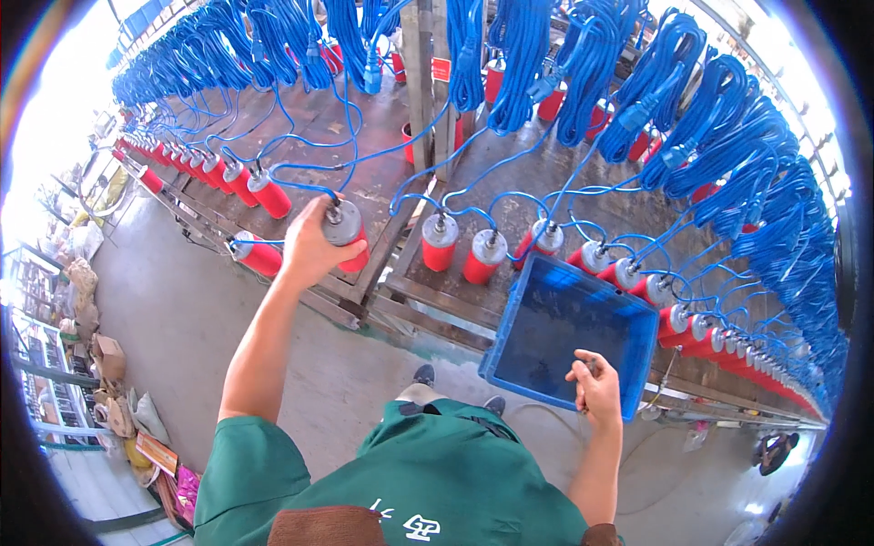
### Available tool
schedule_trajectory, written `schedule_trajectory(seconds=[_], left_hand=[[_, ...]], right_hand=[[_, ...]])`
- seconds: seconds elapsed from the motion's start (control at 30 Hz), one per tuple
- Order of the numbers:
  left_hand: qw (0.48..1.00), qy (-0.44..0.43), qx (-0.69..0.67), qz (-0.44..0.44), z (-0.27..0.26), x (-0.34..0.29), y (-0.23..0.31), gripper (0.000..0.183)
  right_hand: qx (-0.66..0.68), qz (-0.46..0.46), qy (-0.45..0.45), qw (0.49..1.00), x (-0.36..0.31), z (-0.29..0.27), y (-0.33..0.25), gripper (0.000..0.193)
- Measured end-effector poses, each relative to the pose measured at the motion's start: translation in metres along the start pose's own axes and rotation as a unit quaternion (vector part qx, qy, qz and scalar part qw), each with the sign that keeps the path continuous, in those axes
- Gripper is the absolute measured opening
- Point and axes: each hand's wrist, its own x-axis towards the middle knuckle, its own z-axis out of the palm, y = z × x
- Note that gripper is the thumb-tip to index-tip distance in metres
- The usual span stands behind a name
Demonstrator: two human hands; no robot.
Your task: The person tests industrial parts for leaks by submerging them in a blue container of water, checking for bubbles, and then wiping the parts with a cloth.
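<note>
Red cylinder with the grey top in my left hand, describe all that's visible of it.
The red cylinder with a round, metallic-looking grey top looks upright near the front edge of a dark brown bench; its base contact is unclear. A dark fitting rises from the top, where a blue cable arrives. Your left hand's grip wraps its side, partly hiding the body.

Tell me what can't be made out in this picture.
Head view:
What the right hand might hold: its own curl hides it.
Part of the grasped red cylinder: the left hand covers it.
Upper middle cable coils: cut by top edge.
Farthest right cylinders: too small.
</note>
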Motion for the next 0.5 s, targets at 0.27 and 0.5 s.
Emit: schedule_trajectory(seconds=[0.27, 0.5], left_hand=[[0.997, -0.052, -0.053, -0.038, 0.075, 0.050, -0.130, 0.075], [0.976, -0.155, -0.149, -0.030, 0.085, 0.075, -0.156, 0.073]], right_hand=[[-0.014, 0.006, 0.082, 0.997, -0.025, -0.001, -0.002, 0.034], [-0.031, 0.033, 0.143, 0.989, -0.043, 0.005, 0.002, 0.034]])
